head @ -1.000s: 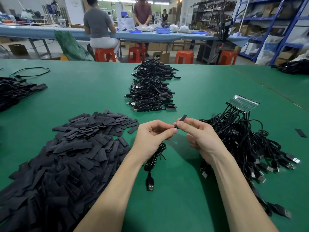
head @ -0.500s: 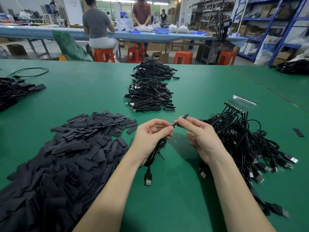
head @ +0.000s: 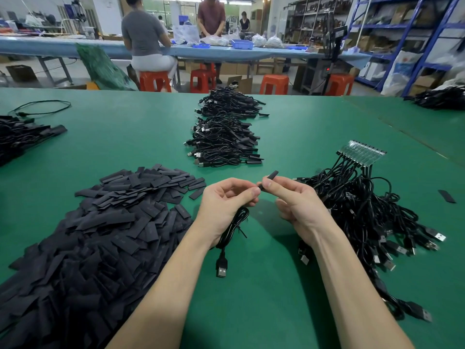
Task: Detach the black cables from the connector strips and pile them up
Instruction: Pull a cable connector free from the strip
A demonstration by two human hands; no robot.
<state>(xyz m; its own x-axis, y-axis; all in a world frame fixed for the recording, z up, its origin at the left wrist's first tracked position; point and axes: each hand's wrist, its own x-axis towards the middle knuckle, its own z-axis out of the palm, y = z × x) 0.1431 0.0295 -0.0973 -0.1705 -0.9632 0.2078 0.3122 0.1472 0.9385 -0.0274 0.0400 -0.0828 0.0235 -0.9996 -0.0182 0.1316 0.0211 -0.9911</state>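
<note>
My left hand (head: 226,200) grips a coiled black cable (head: 232,229) whose USB plug (head: 221,269) hangs down to the green table. My right hand (head: 294,200) pinches the cable's other end, where a short black sleeve (head: 270,176) sticks up between thumb and forefinger. The two hands meet at the fingertips. To the right lies a tangle of black cables (head: 364,215) still plugged into a clear connector strip (head: 362,153). Straight ahead sit two piles of finished cables (head: 224,143).
A big heap of flat black sleeves (head: 95,235) covers the table's left front. More cables lie at the far left (head: 17,137) and far right (head: 440,98). One loose sleeve (head: 446,196) lies at the right. People work at a blue table (head: 251,52) behind.
Both hands stay almost in place. The black sleeve tip between my right fingers has shifted slightly, and the cable's hanging plug swung a little.
</note>
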